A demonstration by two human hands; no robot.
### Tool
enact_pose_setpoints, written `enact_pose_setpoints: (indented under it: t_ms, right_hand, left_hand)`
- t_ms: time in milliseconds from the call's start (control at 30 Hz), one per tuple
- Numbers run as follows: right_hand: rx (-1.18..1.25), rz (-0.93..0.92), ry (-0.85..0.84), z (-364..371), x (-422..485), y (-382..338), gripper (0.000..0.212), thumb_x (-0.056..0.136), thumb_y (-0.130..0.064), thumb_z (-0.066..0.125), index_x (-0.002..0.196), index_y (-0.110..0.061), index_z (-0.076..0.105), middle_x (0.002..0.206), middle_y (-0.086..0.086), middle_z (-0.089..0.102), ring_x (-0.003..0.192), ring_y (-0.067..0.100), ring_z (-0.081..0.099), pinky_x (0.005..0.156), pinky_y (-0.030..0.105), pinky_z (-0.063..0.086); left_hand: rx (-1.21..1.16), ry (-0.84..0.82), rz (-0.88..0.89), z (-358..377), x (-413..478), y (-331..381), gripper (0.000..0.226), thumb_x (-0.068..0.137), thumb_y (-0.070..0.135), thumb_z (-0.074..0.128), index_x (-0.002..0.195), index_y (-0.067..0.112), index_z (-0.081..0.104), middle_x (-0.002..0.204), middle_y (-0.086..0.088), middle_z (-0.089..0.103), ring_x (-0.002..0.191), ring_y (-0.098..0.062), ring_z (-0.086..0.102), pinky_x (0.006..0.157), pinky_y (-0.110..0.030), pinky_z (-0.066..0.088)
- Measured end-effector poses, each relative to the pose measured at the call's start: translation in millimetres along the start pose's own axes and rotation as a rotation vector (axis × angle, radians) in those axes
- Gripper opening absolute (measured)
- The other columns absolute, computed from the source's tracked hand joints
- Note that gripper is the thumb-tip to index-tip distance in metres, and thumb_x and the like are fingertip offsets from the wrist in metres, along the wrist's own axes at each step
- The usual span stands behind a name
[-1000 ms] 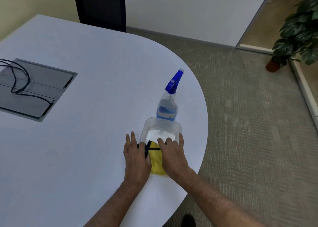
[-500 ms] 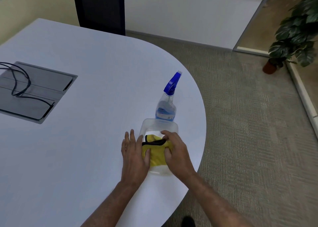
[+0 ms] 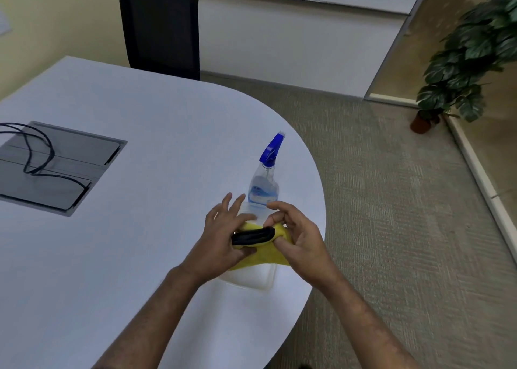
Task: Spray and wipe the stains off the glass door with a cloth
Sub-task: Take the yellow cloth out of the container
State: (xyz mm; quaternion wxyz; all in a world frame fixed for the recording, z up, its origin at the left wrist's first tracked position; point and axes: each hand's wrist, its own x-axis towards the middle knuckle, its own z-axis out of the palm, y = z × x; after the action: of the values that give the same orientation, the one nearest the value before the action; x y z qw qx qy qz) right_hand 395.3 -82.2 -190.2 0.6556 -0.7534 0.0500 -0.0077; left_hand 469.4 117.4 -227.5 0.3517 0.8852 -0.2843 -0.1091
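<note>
A folded yellow cloth (image 3: 258, 256) with a black edge is lifted just above a clear plastic container (image 3: 251, 279) near the table's right rim. My left hand (image 3: 221, 234) holds the cloth's left side, thumb under the black edge and the other fingers spread out. My right hand (image 3: 299, 237) pinches the cloth's right end between thumb and fingers. A clear spray bottle (image 3: 264, 186) with a blue trigger head stands upright right behind the container. The glass door is not clearly in view.
The white oval table (image 3: 140, 228) has a grey cable hatch (image 3: 56, 167) with black cables at the left. A black chair (image 3: 161, 27) stands behind it. Carpet lies to the right, with a potted plant (image 3: 470, 58) in the far right corner.
Both hands went from resting on the cloth in the container to taking hold of it and lifting it up. The view tilted upward.
</note>
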Motion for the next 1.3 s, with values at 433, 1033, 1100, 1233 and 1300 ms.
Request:
enact_pose_setpoints:
  t_ms: [433,1033,1100,1233,1300]
  right_hand:
    - [0.135,0.185,0.265,-49.8,-59.1,-48.9,0.060,0.093,-0.031,0.077,0.146,-0.031,0.049,0.117,0.005,0.078,0.114,0.018,0.073,0.102,0.038,0.056]
    - [0.100,0.072,0.671,-242.1,-392.8,-120.5,0.035,0.088,-0.017,0.082,0.122,-0.018,0.073,0.116,0.005,0.079,0.110,0.022,0.074,0.083,0.033,0.062]
    - [0.100,0.076,0.663,-273.1,-453.5,-126.4,0.040,0.090,-0.016,0.081,0.128,-0.020,0.071,0.119,0.002,0.079,0.112,0.018,0.074,0.082,0.027,0.060]
    - [0.010,0.104,0.680,-326.4,-575.9,-135.8,0.045,0.093,-0.016,0.078,0.135,-0.030,0.068,0.124,0.008,0.076,0.105,0.010,0.070,0.083,0.029,0.055]
    - [-0.031,0.120,0.724,-346.0,-627.2,-138.5,0.044,0.093,-0.018,0.078,0.133,-0.032,0.069,0.121,0.008,0.076,0.100,0.009,0.065,0.079,0.028,0.052]
  left_hand:
    - [-0.550,-0.213,-0.113,-55.3,9.9,76.8,0.025,0.082,0.033,0.089,0.105,0.029,0.079,0.101,0.007,0.082,0.093,-0.010,0.078,0.073,-0.022,0.062]
    - [-0.706,-0.479,0.282,100.0,-63.9,408.4,0.027,0.092,0.018,0.079,0.116,0.028,0.081,0.115,0.002,0.082,0.106,-0.019,0.078,0.083,-0.026,0.063]
    - [-0.709,-0.527,0.311,136.1,-82.9,456.0,0.021,0.093,0.016,0.078,0.113,0.023,0.082,0.111,-0.003,0.083,0.102,-0.021,0.079,0.081,-0.027,0.064]
    - [-0.707,-0.657,0.376,203.9,-125.6,548.2,0.018,0.092,0.018,0.078,0.110,0.017,0.081,0.108,-0.009,0.082,0.096,-0.022,0.079,0.080,-0.030,0.064]
    - [-0.718,-0.729,0.406,234.0,-143.3,589.2,0.019,0.090,0.023,0.079,0.108,0.016,0.081,0.107,-0.009,0.082,0.095,-0.023,0.079,0.081,-0.033,0.064]
